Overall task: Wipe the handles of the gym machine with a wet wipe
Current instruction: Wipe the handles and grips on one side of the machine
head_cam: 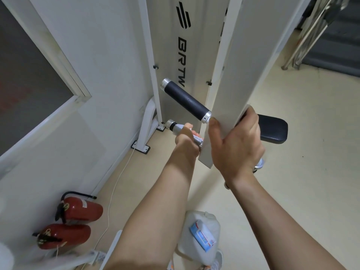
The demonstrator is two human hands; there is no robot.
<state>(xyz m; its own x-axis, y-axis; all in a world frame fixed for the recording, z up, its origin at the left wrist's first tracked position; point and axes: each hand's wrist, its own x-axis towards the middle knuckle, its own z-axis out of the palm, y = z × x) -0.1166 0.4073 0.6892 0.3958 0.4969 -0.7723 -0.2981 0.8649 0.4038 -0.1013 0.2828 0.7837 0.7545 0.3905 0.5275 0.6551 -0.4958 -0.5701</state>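
The left hand point(185, 138) is squeezing a white wet wipe point(178, 129) around the lower chrome-capped handle point(170, 124). The right hand point(235, 145) is clasping the white metal arm point(229, 78) beside it. Twisting while sliding toward the cap beyond the fingers should be cleaning it evenly.

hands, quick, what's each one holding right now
Left hand: closed round the wet wipe on the lower handle.
Right hand: gripping the machine's white bar.

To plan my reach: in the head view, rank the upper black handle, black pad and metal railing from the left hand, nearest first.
1. Upper black handle, just above the left hand.
2. Black pad, to its right.
3. Metal railing, far upper right.
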